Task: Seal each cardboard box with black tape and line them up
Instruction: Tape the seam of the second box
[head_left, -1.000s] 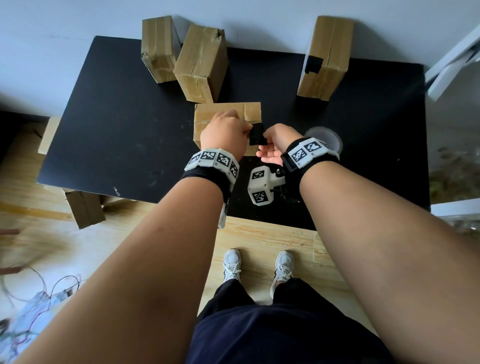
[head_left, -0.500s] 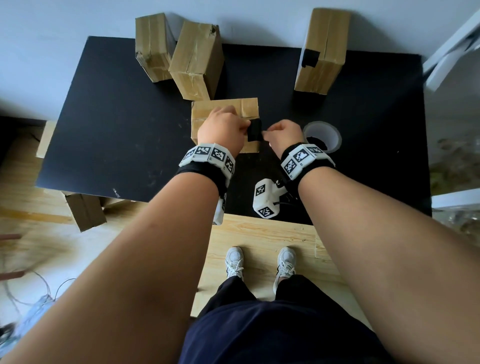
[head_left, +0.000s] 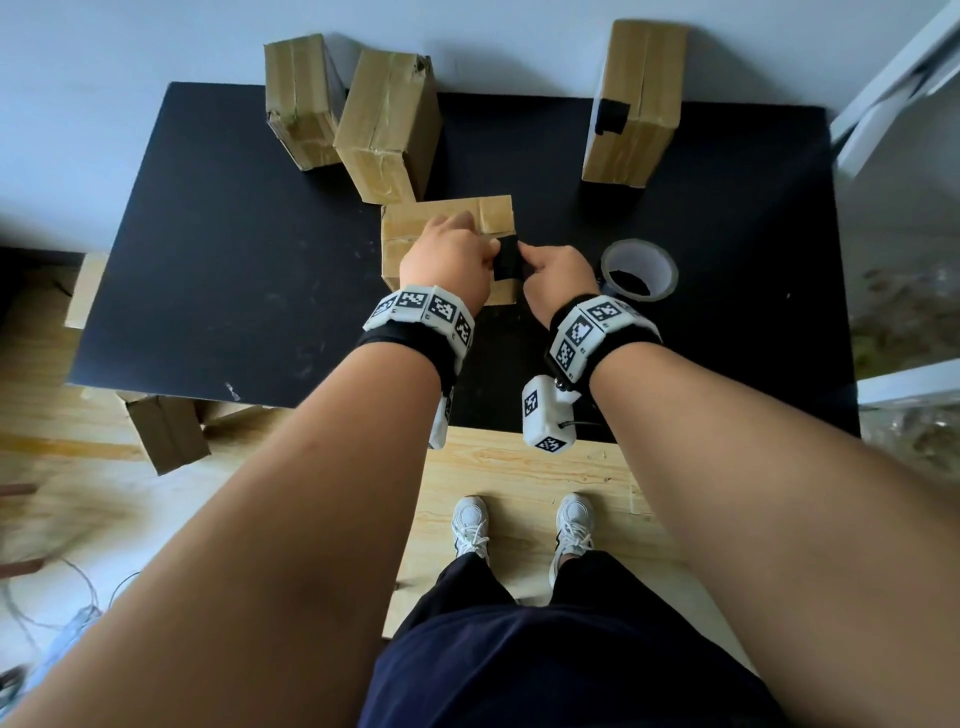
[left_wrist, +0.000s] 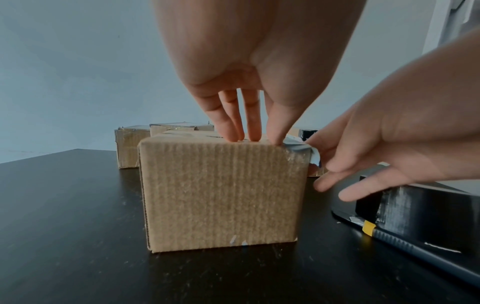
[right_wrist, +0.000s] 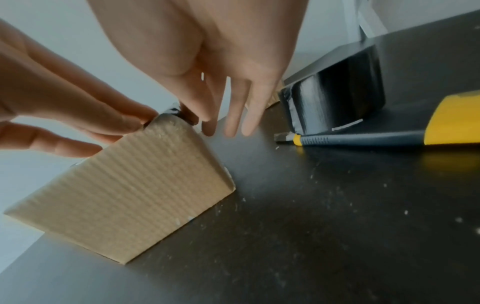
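At bench centre, near the front edge: one small brown corrugated cardboard box, standing on the black rectangular bench, old clear tape across its top.

Left hand: resting on the box top, straight fingers pressing down at the top's near edge, thumb tip on the end of the tape strip at the right corner.

Strip of black tape: laid over the box's upper right corner, one end on the top, the other folding down the right side, its surface glossy in the left wrist view.

Right hand: just right of the box, thumb and forefinger pinching the hanging end of the strip at the corner; remaining fingers loosely straight, pointing down toward the bench, clear of it.

Roll of black tape: lying flat on the bench just right of the right hand, pale inner core upward.

Utility knife with yellow and grey handle: lying on the bench touching the near side of the roll.

Far left: two brown cardboard boxes, side by side, touching, both with clear tape only.

Far right: one brown cardboard box with a black tape patch on its left edge, well apart from the other two.
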